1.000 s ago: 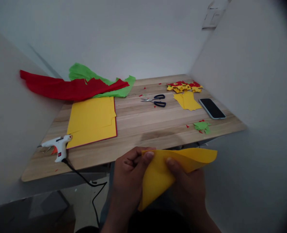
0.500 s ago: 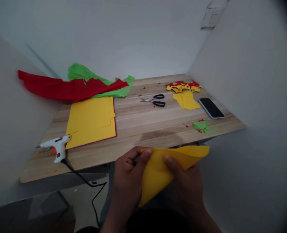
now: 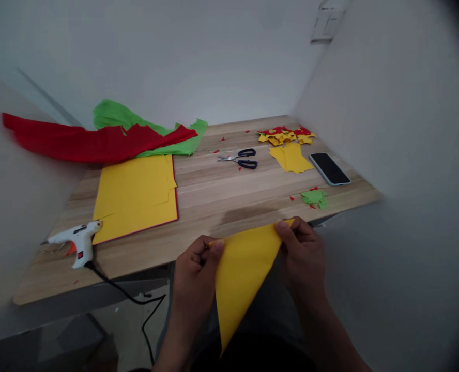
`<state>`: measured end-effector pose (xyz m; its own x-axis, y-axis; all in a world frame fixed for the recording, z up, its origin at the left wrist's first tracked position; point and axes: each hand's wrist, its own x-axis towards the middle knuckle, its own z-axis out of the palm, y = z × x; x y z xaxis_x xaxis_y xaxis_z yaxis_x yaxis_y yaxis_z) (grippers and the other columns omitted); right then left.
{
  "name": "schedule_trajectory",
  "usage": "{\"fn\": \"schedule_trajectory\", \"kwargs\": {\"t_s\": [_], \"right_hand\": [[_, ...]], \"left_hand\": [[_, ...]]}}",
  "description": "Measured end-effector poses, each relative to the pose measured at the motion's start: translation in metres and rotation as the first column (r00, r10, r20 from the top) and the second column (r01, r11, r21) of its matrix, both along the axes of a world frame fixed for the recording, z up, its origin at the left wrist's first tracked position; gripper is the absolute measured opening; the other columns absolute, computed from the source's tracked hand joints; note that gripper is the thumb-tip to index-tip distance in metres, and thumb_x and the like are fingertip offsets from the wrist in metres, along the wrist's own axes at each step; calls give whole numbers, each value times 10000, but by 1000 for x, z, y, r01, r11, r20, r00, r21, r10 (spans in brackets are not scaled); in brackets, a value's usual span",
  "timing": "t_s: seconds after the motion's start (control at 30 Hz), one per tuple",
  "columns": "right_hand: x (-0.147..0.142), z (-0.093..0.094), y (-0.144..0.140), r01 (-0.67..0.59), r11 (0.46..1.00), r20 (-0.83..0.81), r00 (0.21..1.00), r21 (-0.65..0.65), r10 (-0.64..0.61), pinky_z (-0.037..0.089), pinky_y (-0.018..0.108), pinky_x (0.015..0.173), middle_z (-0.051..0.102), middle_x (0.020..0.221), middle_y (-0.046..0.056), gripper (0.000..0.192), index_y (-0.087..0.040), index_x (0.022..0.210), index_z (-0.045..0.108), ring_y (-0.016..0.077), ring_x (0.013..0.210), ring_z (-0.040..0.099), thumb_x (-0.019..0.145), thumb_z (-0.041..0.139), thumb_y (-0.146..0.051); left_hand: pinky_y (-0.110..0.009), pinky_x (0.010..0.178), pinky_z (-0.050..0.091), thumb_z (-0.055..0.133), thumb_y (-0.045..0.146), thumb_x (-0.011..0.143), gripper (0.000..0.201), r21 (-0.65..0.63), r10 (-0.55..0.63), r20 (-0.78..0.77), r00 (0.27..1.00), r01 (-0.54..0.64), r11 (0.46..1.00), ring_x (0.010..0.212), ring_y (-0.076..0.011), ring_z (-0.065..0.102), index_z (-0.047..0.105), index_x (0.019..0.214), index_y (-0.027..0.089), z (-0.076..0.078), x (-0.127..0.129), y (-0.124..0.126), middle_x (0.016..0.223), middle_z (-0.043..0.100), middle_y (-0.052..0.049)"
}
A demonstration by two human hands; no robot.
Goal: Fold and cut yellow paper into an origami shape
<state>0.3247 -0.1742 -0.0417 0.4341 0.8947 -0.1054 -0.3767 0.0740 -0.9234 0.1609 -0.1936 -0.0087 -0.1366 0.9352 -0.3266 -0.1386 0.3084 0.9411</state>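
A yellow paper sheet (image 3: 242, 268), folded into a flat triangle with its tip pointing down, hangs over my lap just in front of the wooden table (image 3: 214, 206). My left hand (image 3: 194, 279) pinches its upper left corner. My right hand (image 3: 301, 253) pinches its upper right corner near the table's front edge. Both hands are closed on the paper and hold its top edge taut.
On the table lie large yellow sheets (image 3: 135, 194), red paper (image 3: 78, 142) and green paper (image 3: 144, 129) at the back left, scissors (image 3: 241, 158), small yellow pieces (image 3: 291, 157), mixed scraps (image 3: 284, 134), green scraps (image 3: 315, 197), a phone (image 3: 329, 169) and a glue gun (image 3: 76, 240) with its cord.
The curled, open flap of the yellow paper has been flattened into a tight triangle. My right hand moved from the middle of the paper up to its right corner.
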Motion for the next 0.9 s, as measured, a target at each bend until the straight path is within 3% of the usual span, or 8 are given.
{"fn": "schedule_trajectory", "kwargs": {"t_s": [0.2, 0.37, 0.43, 0.5, 0.53, 0.6, 0.77, 0.9], "right_hand": [[5, -9, 17, 63, 998, -4, 998, 30, -63, 312, 211, 468, 382, 538, -88, 381, -200, 572, 450, 72, 486, 361, 774, 744, -332], [33, -7, 32, 253, 967, -34, 967, 29, -252, 367, 192, 416, 546, 593, -64, 228, -195, 683, 581, 75, 463, 462, 787, 699, -362], [39, -4, 27, 151, 988, 9, 988, 40, -151, 417, 198, 423, 605, 644, -33, 247, -190, 760, 648, 90, 496, 521, 811, 686, -428], [33, -1, 16, -114, 993, 69, 991, 41, 111, 465, 221, 442, 646, 677, -2, 327, -185, 866, 704, 119, 534, 577, 821, 673, -508], [27, 0, 9, -254, 966, 95, 964, 37, 250, 482, 233, 450, 662, 688, 8, 360, -187, 912, 718, 133, 547, 598, 804, 691, -529], [11, 3, -2, -412, 911, 113, 907, 31, 406, 519, 254, 504, 690, 711, 26, 358, -189, 943, 734, 158, 595, 636, 790, 724, -512], [-13, 6, -8, -320, 947, -8, 947, 14, 320, 572, 297, 710, 737, 804, 33, 170, -217, 909, 756, 179, 767, 683, 823, 746, -363], [-9, 2, -6, -287, 958, -55, 956, 33, 288, 513, 217, 580, 675, 708, -10, 116, -219, 832, 717, 123, 656, 609, 809, 767, -321]], "left_hand": [[-152, 417, 277, 729, 471, 766, 329, 19, 22, -43, 999, -21, 1000, 449, -62, 399, 604, 695, 175, -7, 10, -4, 511, 533, 50], [-162, 410, 300, 742, 518, 735, 365, 31, 131, -76, 988, -129, 991, 439, -70, 415, 611, 705, 179, -12, -2, -4, 518, 535, 49], [-168, 405, 319, 758, 541, 711, 389, 22, 136, -62, 989, -135, 991, 437, -78, 432, 610, 708, 181, -13, -10, -4, 523, 544, 43], [-170, 402, 324, 767, 546, 702, 397, 14, 129, -45, 991, -129, 992, 432, -79, 432, 605, 706, 184, -13, -15, -4, 524, 545, 42], [-168, 401, 321, 771, 544, 702, 396, 13, 123, -36, 992, -122, 992, 432, -77, 427, 604, 705, 185, -13, -16, -4, 525, 543, 43], [-164, 401, 315, 782, 542, 696, 401, 25, 96, -13, 995, -95, 995, 437, -74, 419, 602, 696, 183, -13, -16, -5, 525, 537, 44], [-156, 440, 345, 785, 502, 723, 370, 80, 28, 30, 999, -31, 996, 492, -73, 434, 628, 687, 168, -15, -13, -7, 575, 565, 29], [-151, 442, 337, 781, 494, 733, 356, 91, 19, 34, 999, -22, 996, 495, -70, 424, 640, 688, 170, -16, -14, -8, 568, 552, 32]]}}
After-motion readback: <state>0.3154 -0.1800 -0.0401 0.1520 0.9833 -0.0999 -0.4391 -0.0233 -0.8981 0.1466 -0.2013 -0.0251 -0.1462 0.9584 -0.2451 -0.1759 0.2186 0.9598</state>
